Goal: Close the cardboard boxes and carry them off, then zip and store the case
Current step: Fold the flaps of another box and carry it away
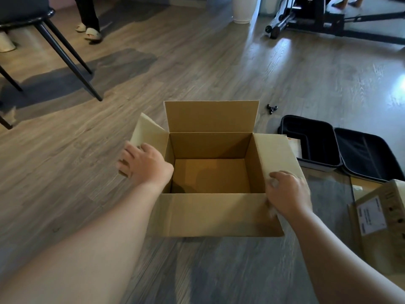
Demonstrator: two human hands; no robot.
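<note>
An open, empty cardboard box (210,213) stands on the wooden floor in front of me, all its flaps up or spread outward. My left hand (142,163) grips the left side flap (146,132) near its lower edge. My right hand (287,194) holds the right side flap (276,152), fingers curled over its near edge. The far flap stands upright; the near flap hangs down toward me. A black zip case (341,150) lies open flat on the floor to the right of the box. A second cardboard box (381,213) with a white label sits at the right edge.
A black chair (54,44) stands at the far left, with a person's legs in slippers (89,29) behind it. A small black part (272,108) lies on the floor beyond the box. A black machine frame (324,20) and a white vase (242,9) stand at the back.
</note>
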